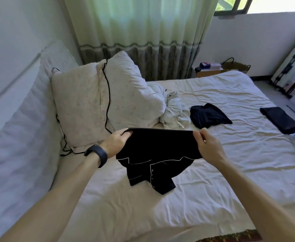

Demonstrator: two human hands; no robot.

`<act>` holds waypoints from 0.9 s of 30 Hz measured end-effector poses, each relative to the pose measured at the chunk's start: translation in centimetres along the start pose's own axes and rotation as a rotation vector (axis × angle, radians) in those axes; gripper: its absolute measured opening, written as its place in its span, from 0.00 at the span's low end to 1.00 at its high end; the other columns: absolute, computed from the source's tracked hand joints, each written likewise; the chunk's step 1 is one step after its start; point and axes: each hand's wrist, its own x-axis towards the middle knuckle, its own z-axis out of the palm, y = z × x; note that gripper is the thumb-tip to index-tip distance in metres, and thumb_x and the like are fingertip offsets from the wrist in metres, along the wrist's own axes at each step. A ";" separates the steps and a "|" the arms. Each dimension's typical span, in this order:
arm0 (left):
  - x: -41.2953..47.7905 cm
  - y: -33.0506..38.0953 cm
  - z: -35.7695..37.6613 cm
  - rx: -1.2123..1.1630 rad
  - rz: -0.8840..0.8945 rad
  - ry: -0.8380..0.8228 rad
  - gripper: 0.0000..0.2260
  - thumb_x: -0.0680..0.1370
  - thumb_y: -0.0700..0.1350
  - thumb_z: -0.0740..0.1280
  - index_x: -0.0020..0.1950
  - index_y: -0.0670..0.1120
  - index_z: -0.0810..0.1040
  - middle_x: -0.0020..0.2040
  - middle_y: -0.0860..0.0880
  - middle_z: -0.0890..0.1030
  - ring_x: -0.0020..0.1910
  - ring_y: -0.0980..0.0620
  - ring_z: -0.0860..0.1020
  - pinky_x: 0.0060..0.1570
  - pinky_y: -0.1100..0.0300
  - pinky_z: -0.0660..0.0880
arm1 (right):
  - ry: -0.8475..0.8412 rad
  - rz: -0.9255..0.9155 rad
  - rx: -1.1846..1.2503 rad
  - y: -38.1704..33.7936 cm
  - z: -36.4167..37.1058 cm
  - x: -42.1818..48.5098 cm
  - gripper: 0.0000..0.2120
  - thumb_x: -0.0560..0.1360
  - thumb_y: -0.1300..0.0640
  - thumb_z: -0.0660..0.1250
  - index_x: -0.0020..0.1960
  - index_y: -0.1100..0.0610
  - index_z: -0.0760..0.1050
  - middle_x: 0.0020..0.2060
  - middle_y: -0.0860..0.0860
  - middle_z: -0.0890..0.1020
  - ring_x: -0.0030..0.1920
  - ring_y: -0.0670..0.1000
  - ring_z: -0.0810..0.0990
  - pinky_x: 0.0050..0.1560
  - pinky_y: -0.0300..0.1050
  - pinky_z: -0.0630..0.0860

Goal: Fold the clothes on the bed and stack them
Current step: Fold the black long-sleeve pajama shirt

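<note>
1. Both hands are up over the middle of the bed [213, 180], and the black shirt [157, 149] with white piping is stretched between them.
2. The left hand [116, 142] grips the shirt's top left corner, its fingers curled over the folded edge. A dark wristband [98, 154] sits on that wrist.
3. The right hand [207, 147] pinches the top right corner, thumb and fingers closed on the cloth.
4. The top edge runs taut and level from hand to hand. The rest drapes down, and the collar-and-button end lies on the sheet with its small buttons showing.
5. Beyond the shirt, a crumpled pale garment [175, 110] lies heaped against the pillows.
6. Just to its right, a dark garment [207, 115] lies loose and unfolded on the sheet.
7. Out at the bed's right edge, a folded dark garment [281, 119] lies flat, well apart from the other two.
8. Two pale pillows [77, 105] lean at the left, with a black cable [107, 95] trailing across them down to the sheet.
9. Behind the bed hangs a green curtain [139, 32], and a white suitcase [293, 70] stands on the floor at the right.
</note>
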 end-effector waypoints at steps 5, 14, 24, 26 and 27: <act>-1.7 4.5 -2.4 0.250 0.018 0.052 0.11 0.79 0.54 0.67 0.41 0.49 0.76 0.30 0.56 0.74 0.32 0.52 0.73 0.36 0.54 0.67 | 0.026 -0.101 -0.022 -1.8 -5.0 1.7 0.18 0.84 0.47 0.62 0.42 0.59 0.70 0.31 0.53 0.73 0.31 0.50 0.71 0.34 0.47 0.65; -3.2 16.0 -4.5 0.048 -0.198 0.107 0.12 0.78 0.47 0.70 0.48 0.37 0.82 0.42 0.39 0.81 0.40 0.44 0.79 0.42 0.55 0.73 | -0.062 -0.182 0.364 -4.9 -10.0 1.3 0.09 0.82 0.42 0.65 0.47 0.45 0.79 0.38 0.42 0.82 0.41 0.41 0.81 0.40 0.33 0.74; -6.6 17.4 -4.8 0.670 -0.076 0.165 0.17 0.79 0.60 0.66 0.39 0.50 0.84 0.31 0.58 0.79 0.36 0.56 0.76 0.42 0.68 0.69 | -0.181 -0.132 -0.022 -0.5 -9.9 1.1 0.18 0.80 0.39 0.65 0.32 0.43 0.77 0.25 0.42 0.77 0.28 0.42 0.77 0.30 0.36 0.66; -7.4 17.1 -5.1 0.596 -0.095 0.168 0.19 0.79 0.60 0.66 0.41 0.46 0.84 0.32 0.53 0.81 0.36 0.51 0.78 0.46 0.53 0.75 | -0.134 -0.180 -0.027 -2.4 -12.3 1.7 0.22 0.78 0.37 0.67 0.32 0.49 0.75 0.24 0.44 0.75 0.26 0.43 0.75 0.32 0.43 0.65; -7.8 16.9 -4.9 0.531 -0.057 0.206 0.17 0.80 0.58 0.66 0.43 0.46 0.84 0.36 0.50 0.81 0.40 0.48 0.79 0.51 0.49 0.76 | -0.081 -0.220 -0.012 -3.5 -13.3 1.8 0.22 0.77 0.36 0.67 0.32 0.50 0.75 0.24 0.44 0.76 0.27 0.43 0.76 0.33 0.45 0.65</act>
